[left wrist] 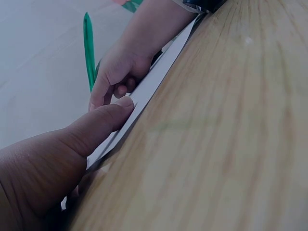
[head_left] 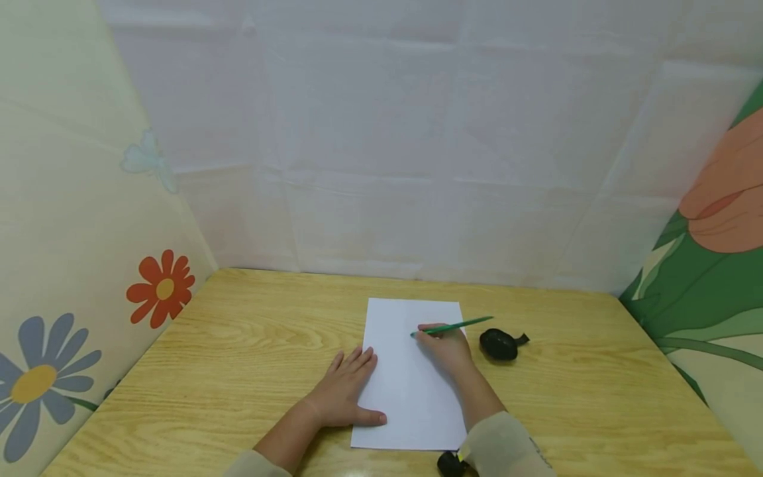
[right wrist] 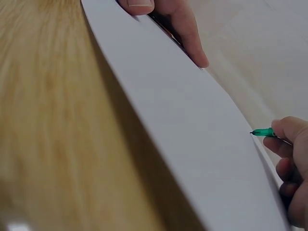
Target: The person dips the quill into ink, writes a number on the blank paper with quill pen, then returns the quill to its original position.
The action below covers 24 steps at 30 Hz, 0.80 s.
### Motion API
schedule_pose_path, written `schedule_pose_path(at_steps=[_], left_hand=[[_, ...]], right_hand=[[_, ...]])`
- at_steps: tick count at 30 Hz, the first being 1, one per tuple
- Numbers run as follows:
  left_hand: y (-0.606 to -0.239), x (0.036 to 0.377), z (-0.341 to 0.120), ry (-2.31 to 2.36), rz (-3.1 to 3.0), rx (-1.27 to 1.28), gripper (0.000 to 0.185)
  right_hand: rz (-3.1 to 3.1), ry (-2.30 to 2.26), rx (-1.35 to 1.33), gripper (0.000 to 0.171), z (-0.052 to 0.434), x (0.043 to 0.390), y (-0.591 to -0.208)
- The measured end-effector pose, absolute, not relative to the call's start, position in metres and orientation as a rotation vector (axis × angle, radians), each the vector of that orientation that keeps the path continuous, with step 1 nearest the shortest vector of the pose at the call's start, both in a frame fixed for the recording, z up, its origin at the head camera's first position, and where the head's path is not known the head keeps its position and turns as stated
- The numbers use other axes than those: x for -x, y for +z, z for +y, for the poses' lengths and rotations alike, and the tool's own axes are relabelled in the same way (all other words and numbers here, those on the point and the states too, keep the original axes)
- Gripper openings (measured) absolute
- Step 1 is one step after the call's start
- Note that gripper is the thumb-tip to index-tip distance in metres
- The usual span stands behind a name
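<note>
So the right hand (head_left: 446, 350) pinches a green pen (head_left: 453, 326), tip on the white paper (head_left: 411, 391) mid-table (head_left: 238, 344). Left hand (head_left: 346, 391) lies flat, fingers straight, pressing the paper's left edge. Black thing (head_left: 499, 344) beside the pen, maybe a pouch.

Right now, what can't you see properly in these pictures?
- Marks on the paper: none visible in the head view, too small to tell.
- Black object beside the right hand: head view, too small to identify.
- Green pen body: right wrist view, hidden by fingers.
</note>
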<state>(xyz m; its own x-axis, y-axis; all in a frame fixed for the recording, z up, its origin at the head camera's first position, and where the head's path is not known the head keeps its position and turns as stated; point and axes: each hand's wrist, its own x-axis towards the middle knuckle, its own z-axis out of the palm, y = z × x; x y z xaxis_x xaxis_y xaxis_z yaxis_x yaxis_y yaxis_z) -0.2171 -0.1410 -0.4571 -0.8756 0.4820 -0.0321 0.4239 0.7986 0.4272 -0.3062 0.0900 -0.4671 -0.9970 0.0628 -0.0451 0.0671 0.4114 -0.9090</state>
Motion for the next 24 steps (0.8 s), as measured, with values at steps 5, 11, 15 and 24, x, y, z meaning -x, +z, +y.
schedule_pose_path(at_steps=[5, 11, 15, 24], left_hand=[[-0.4573, 0.2168, -0.1409, 0.628, 2.848, -0.723, 0.110], [-0.4577, 0.2170, -0.1413, 0.632, 2.845, -0.720, 0.110], [-0.4567, 0.2163, -0.1410, 0.634, 2.841, -0.718, 0.110], [-0.4556, 0.2159, -0.1402, 0.625, 2.837, -0.707, 0.111]], right_hand=[[2.634, -1.687, -0.096, 0.019, 0.0903, 0.3055, -0.4673], [2.645, -1.682, -0.070, 0.019, 0.0898, 0.3039, -0.4660], [2.638, -1.689, -0.076, 0.020, 0.0896, 0.3033, -0.4659], [2.612, -1.682, -0.110, 0.019, 0.0895, 0.3023, -0.4658]])
